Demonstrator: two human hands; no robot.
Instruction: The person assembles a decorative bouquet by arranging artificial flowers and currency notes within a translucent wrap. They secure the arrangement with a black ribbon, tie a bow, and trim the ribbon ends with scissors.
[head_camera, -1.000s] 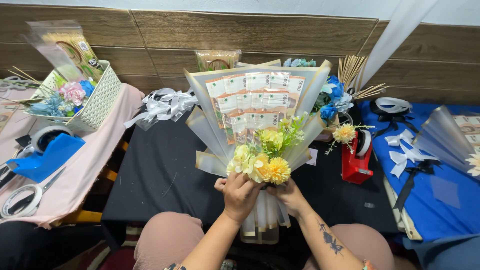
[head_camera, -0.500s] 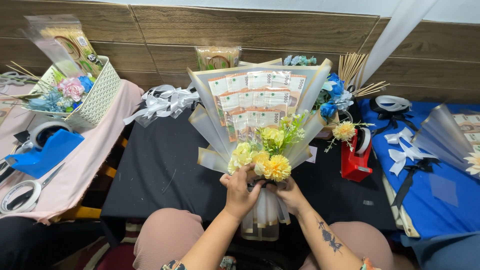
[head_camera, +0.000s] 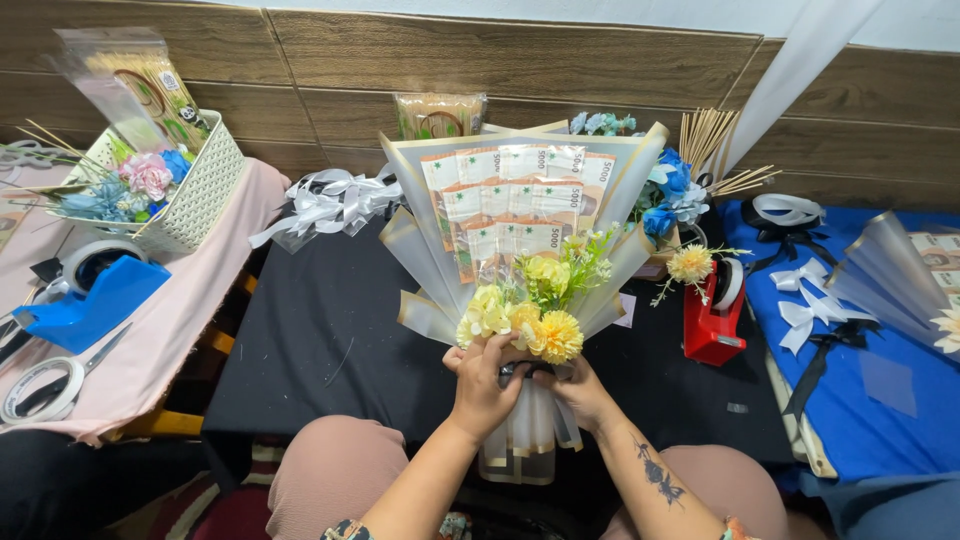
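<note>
Bouquet (head_camera: 520, 260) of folded banknotes stands upright just above my two hands, over my lap and in front of the black table (head_camera: 320, 330). Its notes are fanned in overlapping rows inside a cream, gold-edged paper wrap that spreads wide at the top and narrows to a stem below. A cluster of yellow flowers (head_camera: 530, 325) with a sprig of green leaves sits at the front, right over my knuckles. The wrap's tail hangs down past my wrists toward my knees.

My left hand (head_camera: 482, 385) is clenched around the neck of the bouquet from the left, fingers curled across the front, forearm coming up from the lower middle. My right hand (head_camera: 578, 390) grips the same neck from the right, touching my left hand, with the tattooed forearm angled up from the lower right. Something dark shows between my fingers at the neck; I cannot tell what it is.

Off to the right of my right hand a red tape dispenser (head_camera: 712, 315) stands on the table. Far left of my left hand sits a white basket (head_camera: 195, 195) of pink and blue flowers.
</note>
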